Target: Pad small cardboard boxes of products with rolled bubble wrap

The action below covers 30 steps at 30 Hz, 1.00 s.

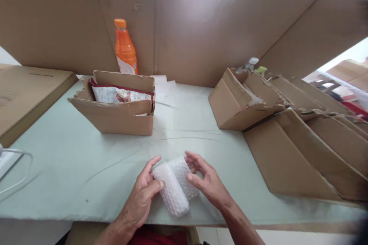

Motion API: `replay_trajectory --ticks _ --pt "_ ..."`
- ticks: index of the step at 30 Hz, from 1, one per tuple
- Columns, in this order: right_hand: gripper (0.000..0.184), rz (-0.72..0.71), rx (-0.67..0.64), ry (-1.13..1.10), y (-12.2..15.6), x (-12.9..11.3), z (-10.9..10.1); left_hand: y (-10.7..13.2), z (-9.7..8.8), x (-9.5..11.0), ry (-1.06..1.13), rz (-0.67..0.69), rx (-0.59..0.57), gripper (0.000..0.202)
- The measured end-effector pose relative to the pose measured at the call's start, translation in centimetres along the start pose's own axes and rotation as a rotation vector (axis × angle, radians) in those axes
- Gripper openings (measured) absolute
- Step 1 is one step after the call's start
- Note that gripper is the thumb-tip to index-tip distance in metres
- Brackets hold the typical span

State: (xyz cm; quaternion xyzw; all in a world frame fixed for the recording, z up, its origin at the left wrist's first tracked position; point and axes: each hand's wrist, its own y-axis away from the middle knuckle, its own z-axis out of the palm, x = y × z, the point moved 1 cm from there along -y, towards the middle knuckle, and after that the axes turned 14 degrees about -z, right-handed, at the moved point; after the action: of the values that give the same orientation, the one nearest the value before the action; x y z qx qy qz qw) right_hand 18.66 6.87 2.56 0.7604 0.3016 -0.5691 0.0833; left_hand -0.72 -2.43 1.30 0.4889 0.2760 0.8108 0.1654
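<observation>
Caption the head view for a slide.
Left hand holding bubble wrap, right hand at its other side; pale green tabletop, open cardboard box and orange bottle beyond.

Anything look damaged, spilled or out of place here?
The box at left, holding a packet, has a ragged, torn-looking rim, with a notch in its near wall. The table cover is creased. Nothing looks spilled; the bubble wrap shows no obvious damage.

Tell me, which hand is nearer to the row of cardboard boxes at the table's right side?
Right. The right hand is left of the boxes; the left hand is farther left, across the bubble wrap.
</observation>
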Motion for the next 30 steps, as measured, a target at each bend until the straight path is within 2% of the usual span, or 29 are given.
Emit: replay_trajectory --ticks 2,4,8,10,12,15,17,19,22,24,27,29,30 --pt "0.036 0.066 -0.081 -0.106 -0.6 0.3 1.4 -0.1 -0.7 -0.2 -0.067 0.062 0.045 0.081" --pt "0.032 0.053 -0.088 -0.079 -0.8 0.2 2.8 -0.4 -1.5 -0.3 -0.213 0.173 0.169 0.077" --pt "0.026 -0.176 -0.073 0.076 -0.5 -0.7 4.8 -1.0 -2.2 0.0 -0.587 0.536 0.497 0.054" --pt "0.034 -0.292 -0.066 0.157 -0.3 -0.7 5.5 -1.3 -2.1 0.2 -0.677 0.727 0.564 0.048" --pt "0.047 -0.384 -0.042 0.286 -0.1 -0.2 6.1 -1.5 -1.8 0.3 -0.682 0.771 0.552 0.050" --pt "0.060 -0.508 -0.009 0.520 0.0 1.0 6.4 -1.7 -1.8 -0.1 -0.521 0.536 0.415 0.063" --pt "0.059 -0.591 -0.021 0.597 -0.2 1.4 6.3 -1.7 -2.2 -0.7 -0.352 0.379 0.251 0.072" --pt "0.048 -0.647 -0.029 0.589 -0.7 1.3 6.0 -1.6 -2.8 -1.1 -0.254 0.335 0.133 0.076" --pt "0.034 -0.566 -0.059 0.483 -1.7 0.0 5.7 -1.3 -3.8 -1.0 -0.314 0.400 0.154 0.080" --pt "0.028 -0.478 -0.127 0.385 -2.4 -1.0 5.8 -1.1 -4.1 -0.6 -0.393 0.431 0.200 0.080" --pt "0.025 -0.453 -0.247 0.285 -3.2 -2.0 6.1 -0.4 -4.4 1.0 -0.547 0.484 0.226 0.071" --pt "0.022 -0.462 -0.260 0.272 -3.9 -2.4 5.5 0.3 -4.9 3.1 -0.706 0.646 0.298 0.062" --pt "0.020 -0.475 -0.231 0.279 -4.4 -2.6 4.9 0.8 -5.4 4.6 -0.788 0.771 0.374 0.058"
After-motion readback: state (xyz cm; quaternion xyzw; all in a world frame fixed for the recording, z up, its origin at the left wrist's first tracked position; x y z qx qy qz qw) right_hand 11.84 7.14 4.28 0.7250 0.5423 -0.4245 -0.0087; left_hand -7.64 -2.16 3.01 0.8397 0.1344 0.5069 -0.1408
